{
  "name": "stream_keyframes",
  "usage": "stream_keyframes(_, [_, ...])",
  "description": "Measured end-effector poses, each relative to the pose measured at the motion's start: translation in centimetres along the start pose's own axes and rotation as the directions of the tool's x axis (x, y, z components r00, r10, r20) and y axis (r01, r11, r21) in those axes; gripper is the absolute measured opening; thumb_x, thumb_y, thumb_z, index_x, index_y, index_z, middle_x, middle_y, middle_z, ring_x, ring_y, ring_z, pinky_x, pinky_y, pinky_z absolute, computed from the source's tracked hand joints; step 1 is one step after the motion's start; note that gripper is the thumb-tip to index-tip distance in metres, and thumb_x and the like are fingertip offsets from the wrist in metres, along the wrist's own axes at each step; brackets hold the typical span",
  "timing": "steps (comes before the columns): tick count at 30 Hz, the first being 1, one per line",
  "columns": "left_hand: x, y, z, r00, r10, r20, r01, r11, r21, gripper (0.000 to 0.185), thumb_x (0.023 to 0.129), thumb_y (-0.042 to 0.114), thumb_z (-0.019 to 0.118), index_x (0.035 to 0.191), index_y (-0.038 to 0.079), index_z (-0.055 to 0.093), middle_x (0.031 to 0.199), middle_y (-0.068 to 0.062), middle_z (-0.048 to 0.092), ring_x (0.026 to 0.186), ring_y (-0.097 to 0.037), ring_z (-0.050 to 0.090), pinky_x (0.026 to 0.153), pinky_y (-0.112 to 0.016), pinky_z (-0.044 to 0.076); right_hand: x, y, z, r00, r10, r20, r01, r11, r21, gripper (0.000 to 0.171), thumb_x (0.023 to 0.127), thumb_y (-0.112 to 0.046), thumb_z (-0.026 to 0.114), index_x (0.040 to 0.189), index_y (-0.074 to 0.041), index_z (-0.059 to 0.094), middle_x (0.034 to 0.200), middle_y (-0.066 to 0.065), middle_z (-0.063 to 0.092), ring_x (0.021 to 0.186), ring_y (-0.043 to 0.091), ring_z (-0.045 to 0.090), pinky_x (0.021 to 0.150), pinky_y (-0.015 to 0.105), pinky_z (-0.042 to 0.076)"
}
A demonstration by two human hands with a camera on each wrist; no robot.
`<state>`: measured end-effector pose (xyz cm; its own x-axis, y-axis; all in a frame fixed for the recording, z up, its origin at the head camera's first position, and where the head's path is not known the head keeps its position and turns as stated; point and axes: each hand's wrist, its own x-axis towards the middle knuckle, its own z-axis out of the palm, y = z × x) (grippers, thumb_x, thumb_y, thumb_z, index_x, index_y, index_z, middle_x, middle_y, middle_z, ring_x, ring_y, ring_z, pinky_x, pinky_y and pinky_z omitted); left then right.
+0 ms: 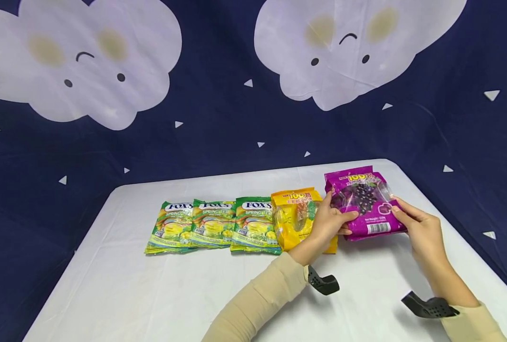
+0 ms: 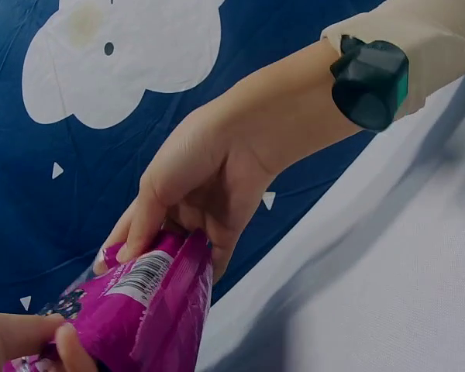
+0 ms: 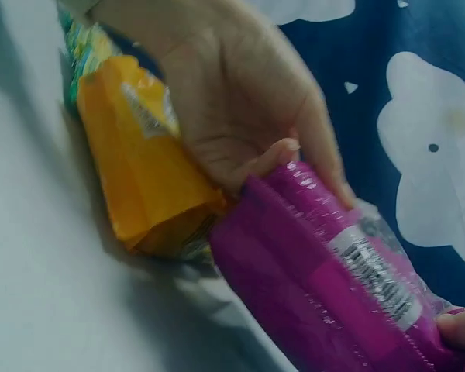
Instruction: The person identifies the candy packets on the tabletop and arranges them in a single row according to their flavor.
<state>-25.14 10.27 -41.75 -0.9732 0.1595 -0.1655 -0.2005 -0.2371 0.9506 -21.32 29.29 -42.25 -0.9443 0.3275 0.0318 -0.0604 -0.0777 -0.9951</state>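
A purple candy bag [image 1: 364,194] with grapes printed on it is held at the right end of a row of bags, tilted with its front up. My left hand [image 1: 328,221] grips its left side, thumb on the front. At the lower right edge, my right hand [image 1: 424,232] pinches the bag. The right wrist view shows the purple bag's bottom seam [image 3: 287,263] and the left hand [image 3: 232,85] around one end. A yellow candy bag [image 1: 284,223] stands just left of it, partly behind my left hand and wrist.
Three green candy bags, a left one [image 1: 169,230], a middle one [image 1: 210,228] and a right one [image 1: 255,228], stand left of the yellow bag. They share a white-covered table [image 1: 150,294]. Behind its far edge hangs a dark blue cloth [image 1: 215,142] with clouds.
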Motion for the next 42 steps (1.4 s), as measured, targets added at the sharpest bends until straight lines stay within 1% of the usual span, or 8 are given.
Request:
stream_keyframes(5, [0.1,0.0,-0.5,0.999,0.019,0.031,-0.018,0.999,-0.040,0.084,0.081,0.000,0.075,0.152,0.015,0.032,0.055,0.002,0.043,0.040,-0.009,0.042,0.039,-0.015,0.042,-0.3,-0.6,-0.3,0.998,0.054,0.040,-0.060,0.985,0.160,0.032,0.087,-0.009,0.073,0.117,-0.019,0.071,0.097,-0.018,0.068,0.082,0.000,0.063,0.066,0.016,0.053])
stream_keyframes(11, [0.1,0.1,-0.7,1.000,-0.006,0.028,0.008,0.998,-0.066,0.082,0.081,0.000,0.075,0.151,0.017,0.036,0.055,0.004,0.039,0.040,-0.008,0.040,0.039,-0.014,0.040,-0.4,-0.8,-1.1,0.986,0.074,0.152,-0.110,0.964,0.242,0.034,0.090,-0.003,0.067,0.119,-0.020,0.071,0.103,-0.014,0.067,0.084,0.004,0.063,0.065,0.021,0.055])
stream_keyframes(15, [0.0,0.1,-0.8,0.999,-0.024,0.024,0.025,0.997,-0.070,0.080,0.081,0.000,0.076,0.149,0.022,0.040,0.057,0.004,0.039,0.040,-0.008,0.039,0.039,-0.013,0.041,0.0,-0.5,-1.7,0.957,0.074,0.280,-0.168,0.929,0.329,0.037,0.095,0.003,0.055,0.120,-0.020,0.070,0.105,-0.007,0.068,0.087,0.010,0.065,0.068,0.026,0.056])
stream_keyframes(20, [-0.4,0.3,-0.9,0.998,-0.023,0.052,0.027,0.997,-0.071,0.078,0.082,0.000,0.075,0.149,0.022,0.040,0.057,0.003,0.041,0.042,-0.008,0.040,0.040,-0.014,0.043,0.7,0.1,-2.8,0.881,0.081,0.465,-0.302,0.854,0.424,0.044,0.100,0.006,0.040,0.120,-0.018,0.071,0.109,0.002,0.067,0.095,0.018,0.066,0.075,0.033,0.056])
stream_keyframes(28, [-0.9,0.3,-1.1,0.994,-0.069,0.089,0.071,0.997,-0.022,0.081,0.082,0.000,0.074,0.151,0.017,0.036,0.059,-0.001,0.050,0.045,-0.010,0.048,0.042,-0.017,0.047,2.0,1.2,-4.8,0.753,0.151,0.640,-0.479,0.793,0.377,0.047,0.103,0.001,0.032,0.124,-0.021,0.068,0.115,0.003,0.063,0.105,0.023,0.063,0.087,0.037,0.053])
stream_keyframes(35, [-1.0,0.7,-1.1,0.985,-0.105,0.135,0.094,0.992,0.088,0.084,0.082,0.000,0.074,0.152,0.017,0.032,0.066,-0.006,0.061,0.048,-0.016,0.056,0.063,-0.042,0.057,3.2,2.4,-6.2,0.591,0.122,0.797,-0.629,0.688,0.361,0.056,0.104,-0.001,0.017,0.130,-0.020,0.063,0.123,0.006,0.059,0.114,0.025,0.057,0.097,0.041,0.046])
stream_keyframes(39, [-0.9,0.7,-1.1,0.982,-0.139,0.125,0.129,0.988,0.082,0.083,0.085,-0.003,0.070,0.154,0.015,0.027,0.069,-0.007,0.060,0.050,-0.016,0.055,0.069,-0.046,0.055,3.9,3.0,-6.2,0.552,0.161,0.818,-0.677,0.659,0.327,0.056,0.105,-0.003,0.017,0.129,-0.022,0.063,0.123,0.006,0.058,0.115,0.026,0.056,0.100,0.042,0.044])
stream_keyframes(42, [-0.7,0.5,-1.1,0.980,-0.161,0.113,0.153,0.985,0.074,0.083,0.087,-0.005,0.067,0.155,0.014,0.023,0.070,-0.008,0.058,0.050,-0.017,0.054,0.069,-0.045,0.056,4.3,3.4,-6.2,0.546,0.183,0.818,-0.687,0.656,0.312,0.056,0.105,-0.004,0.017,0.129,-0.023,0.064,0.122,0.006,0.058,0.115,0.026,0.056,0.100,0.043,0.044])
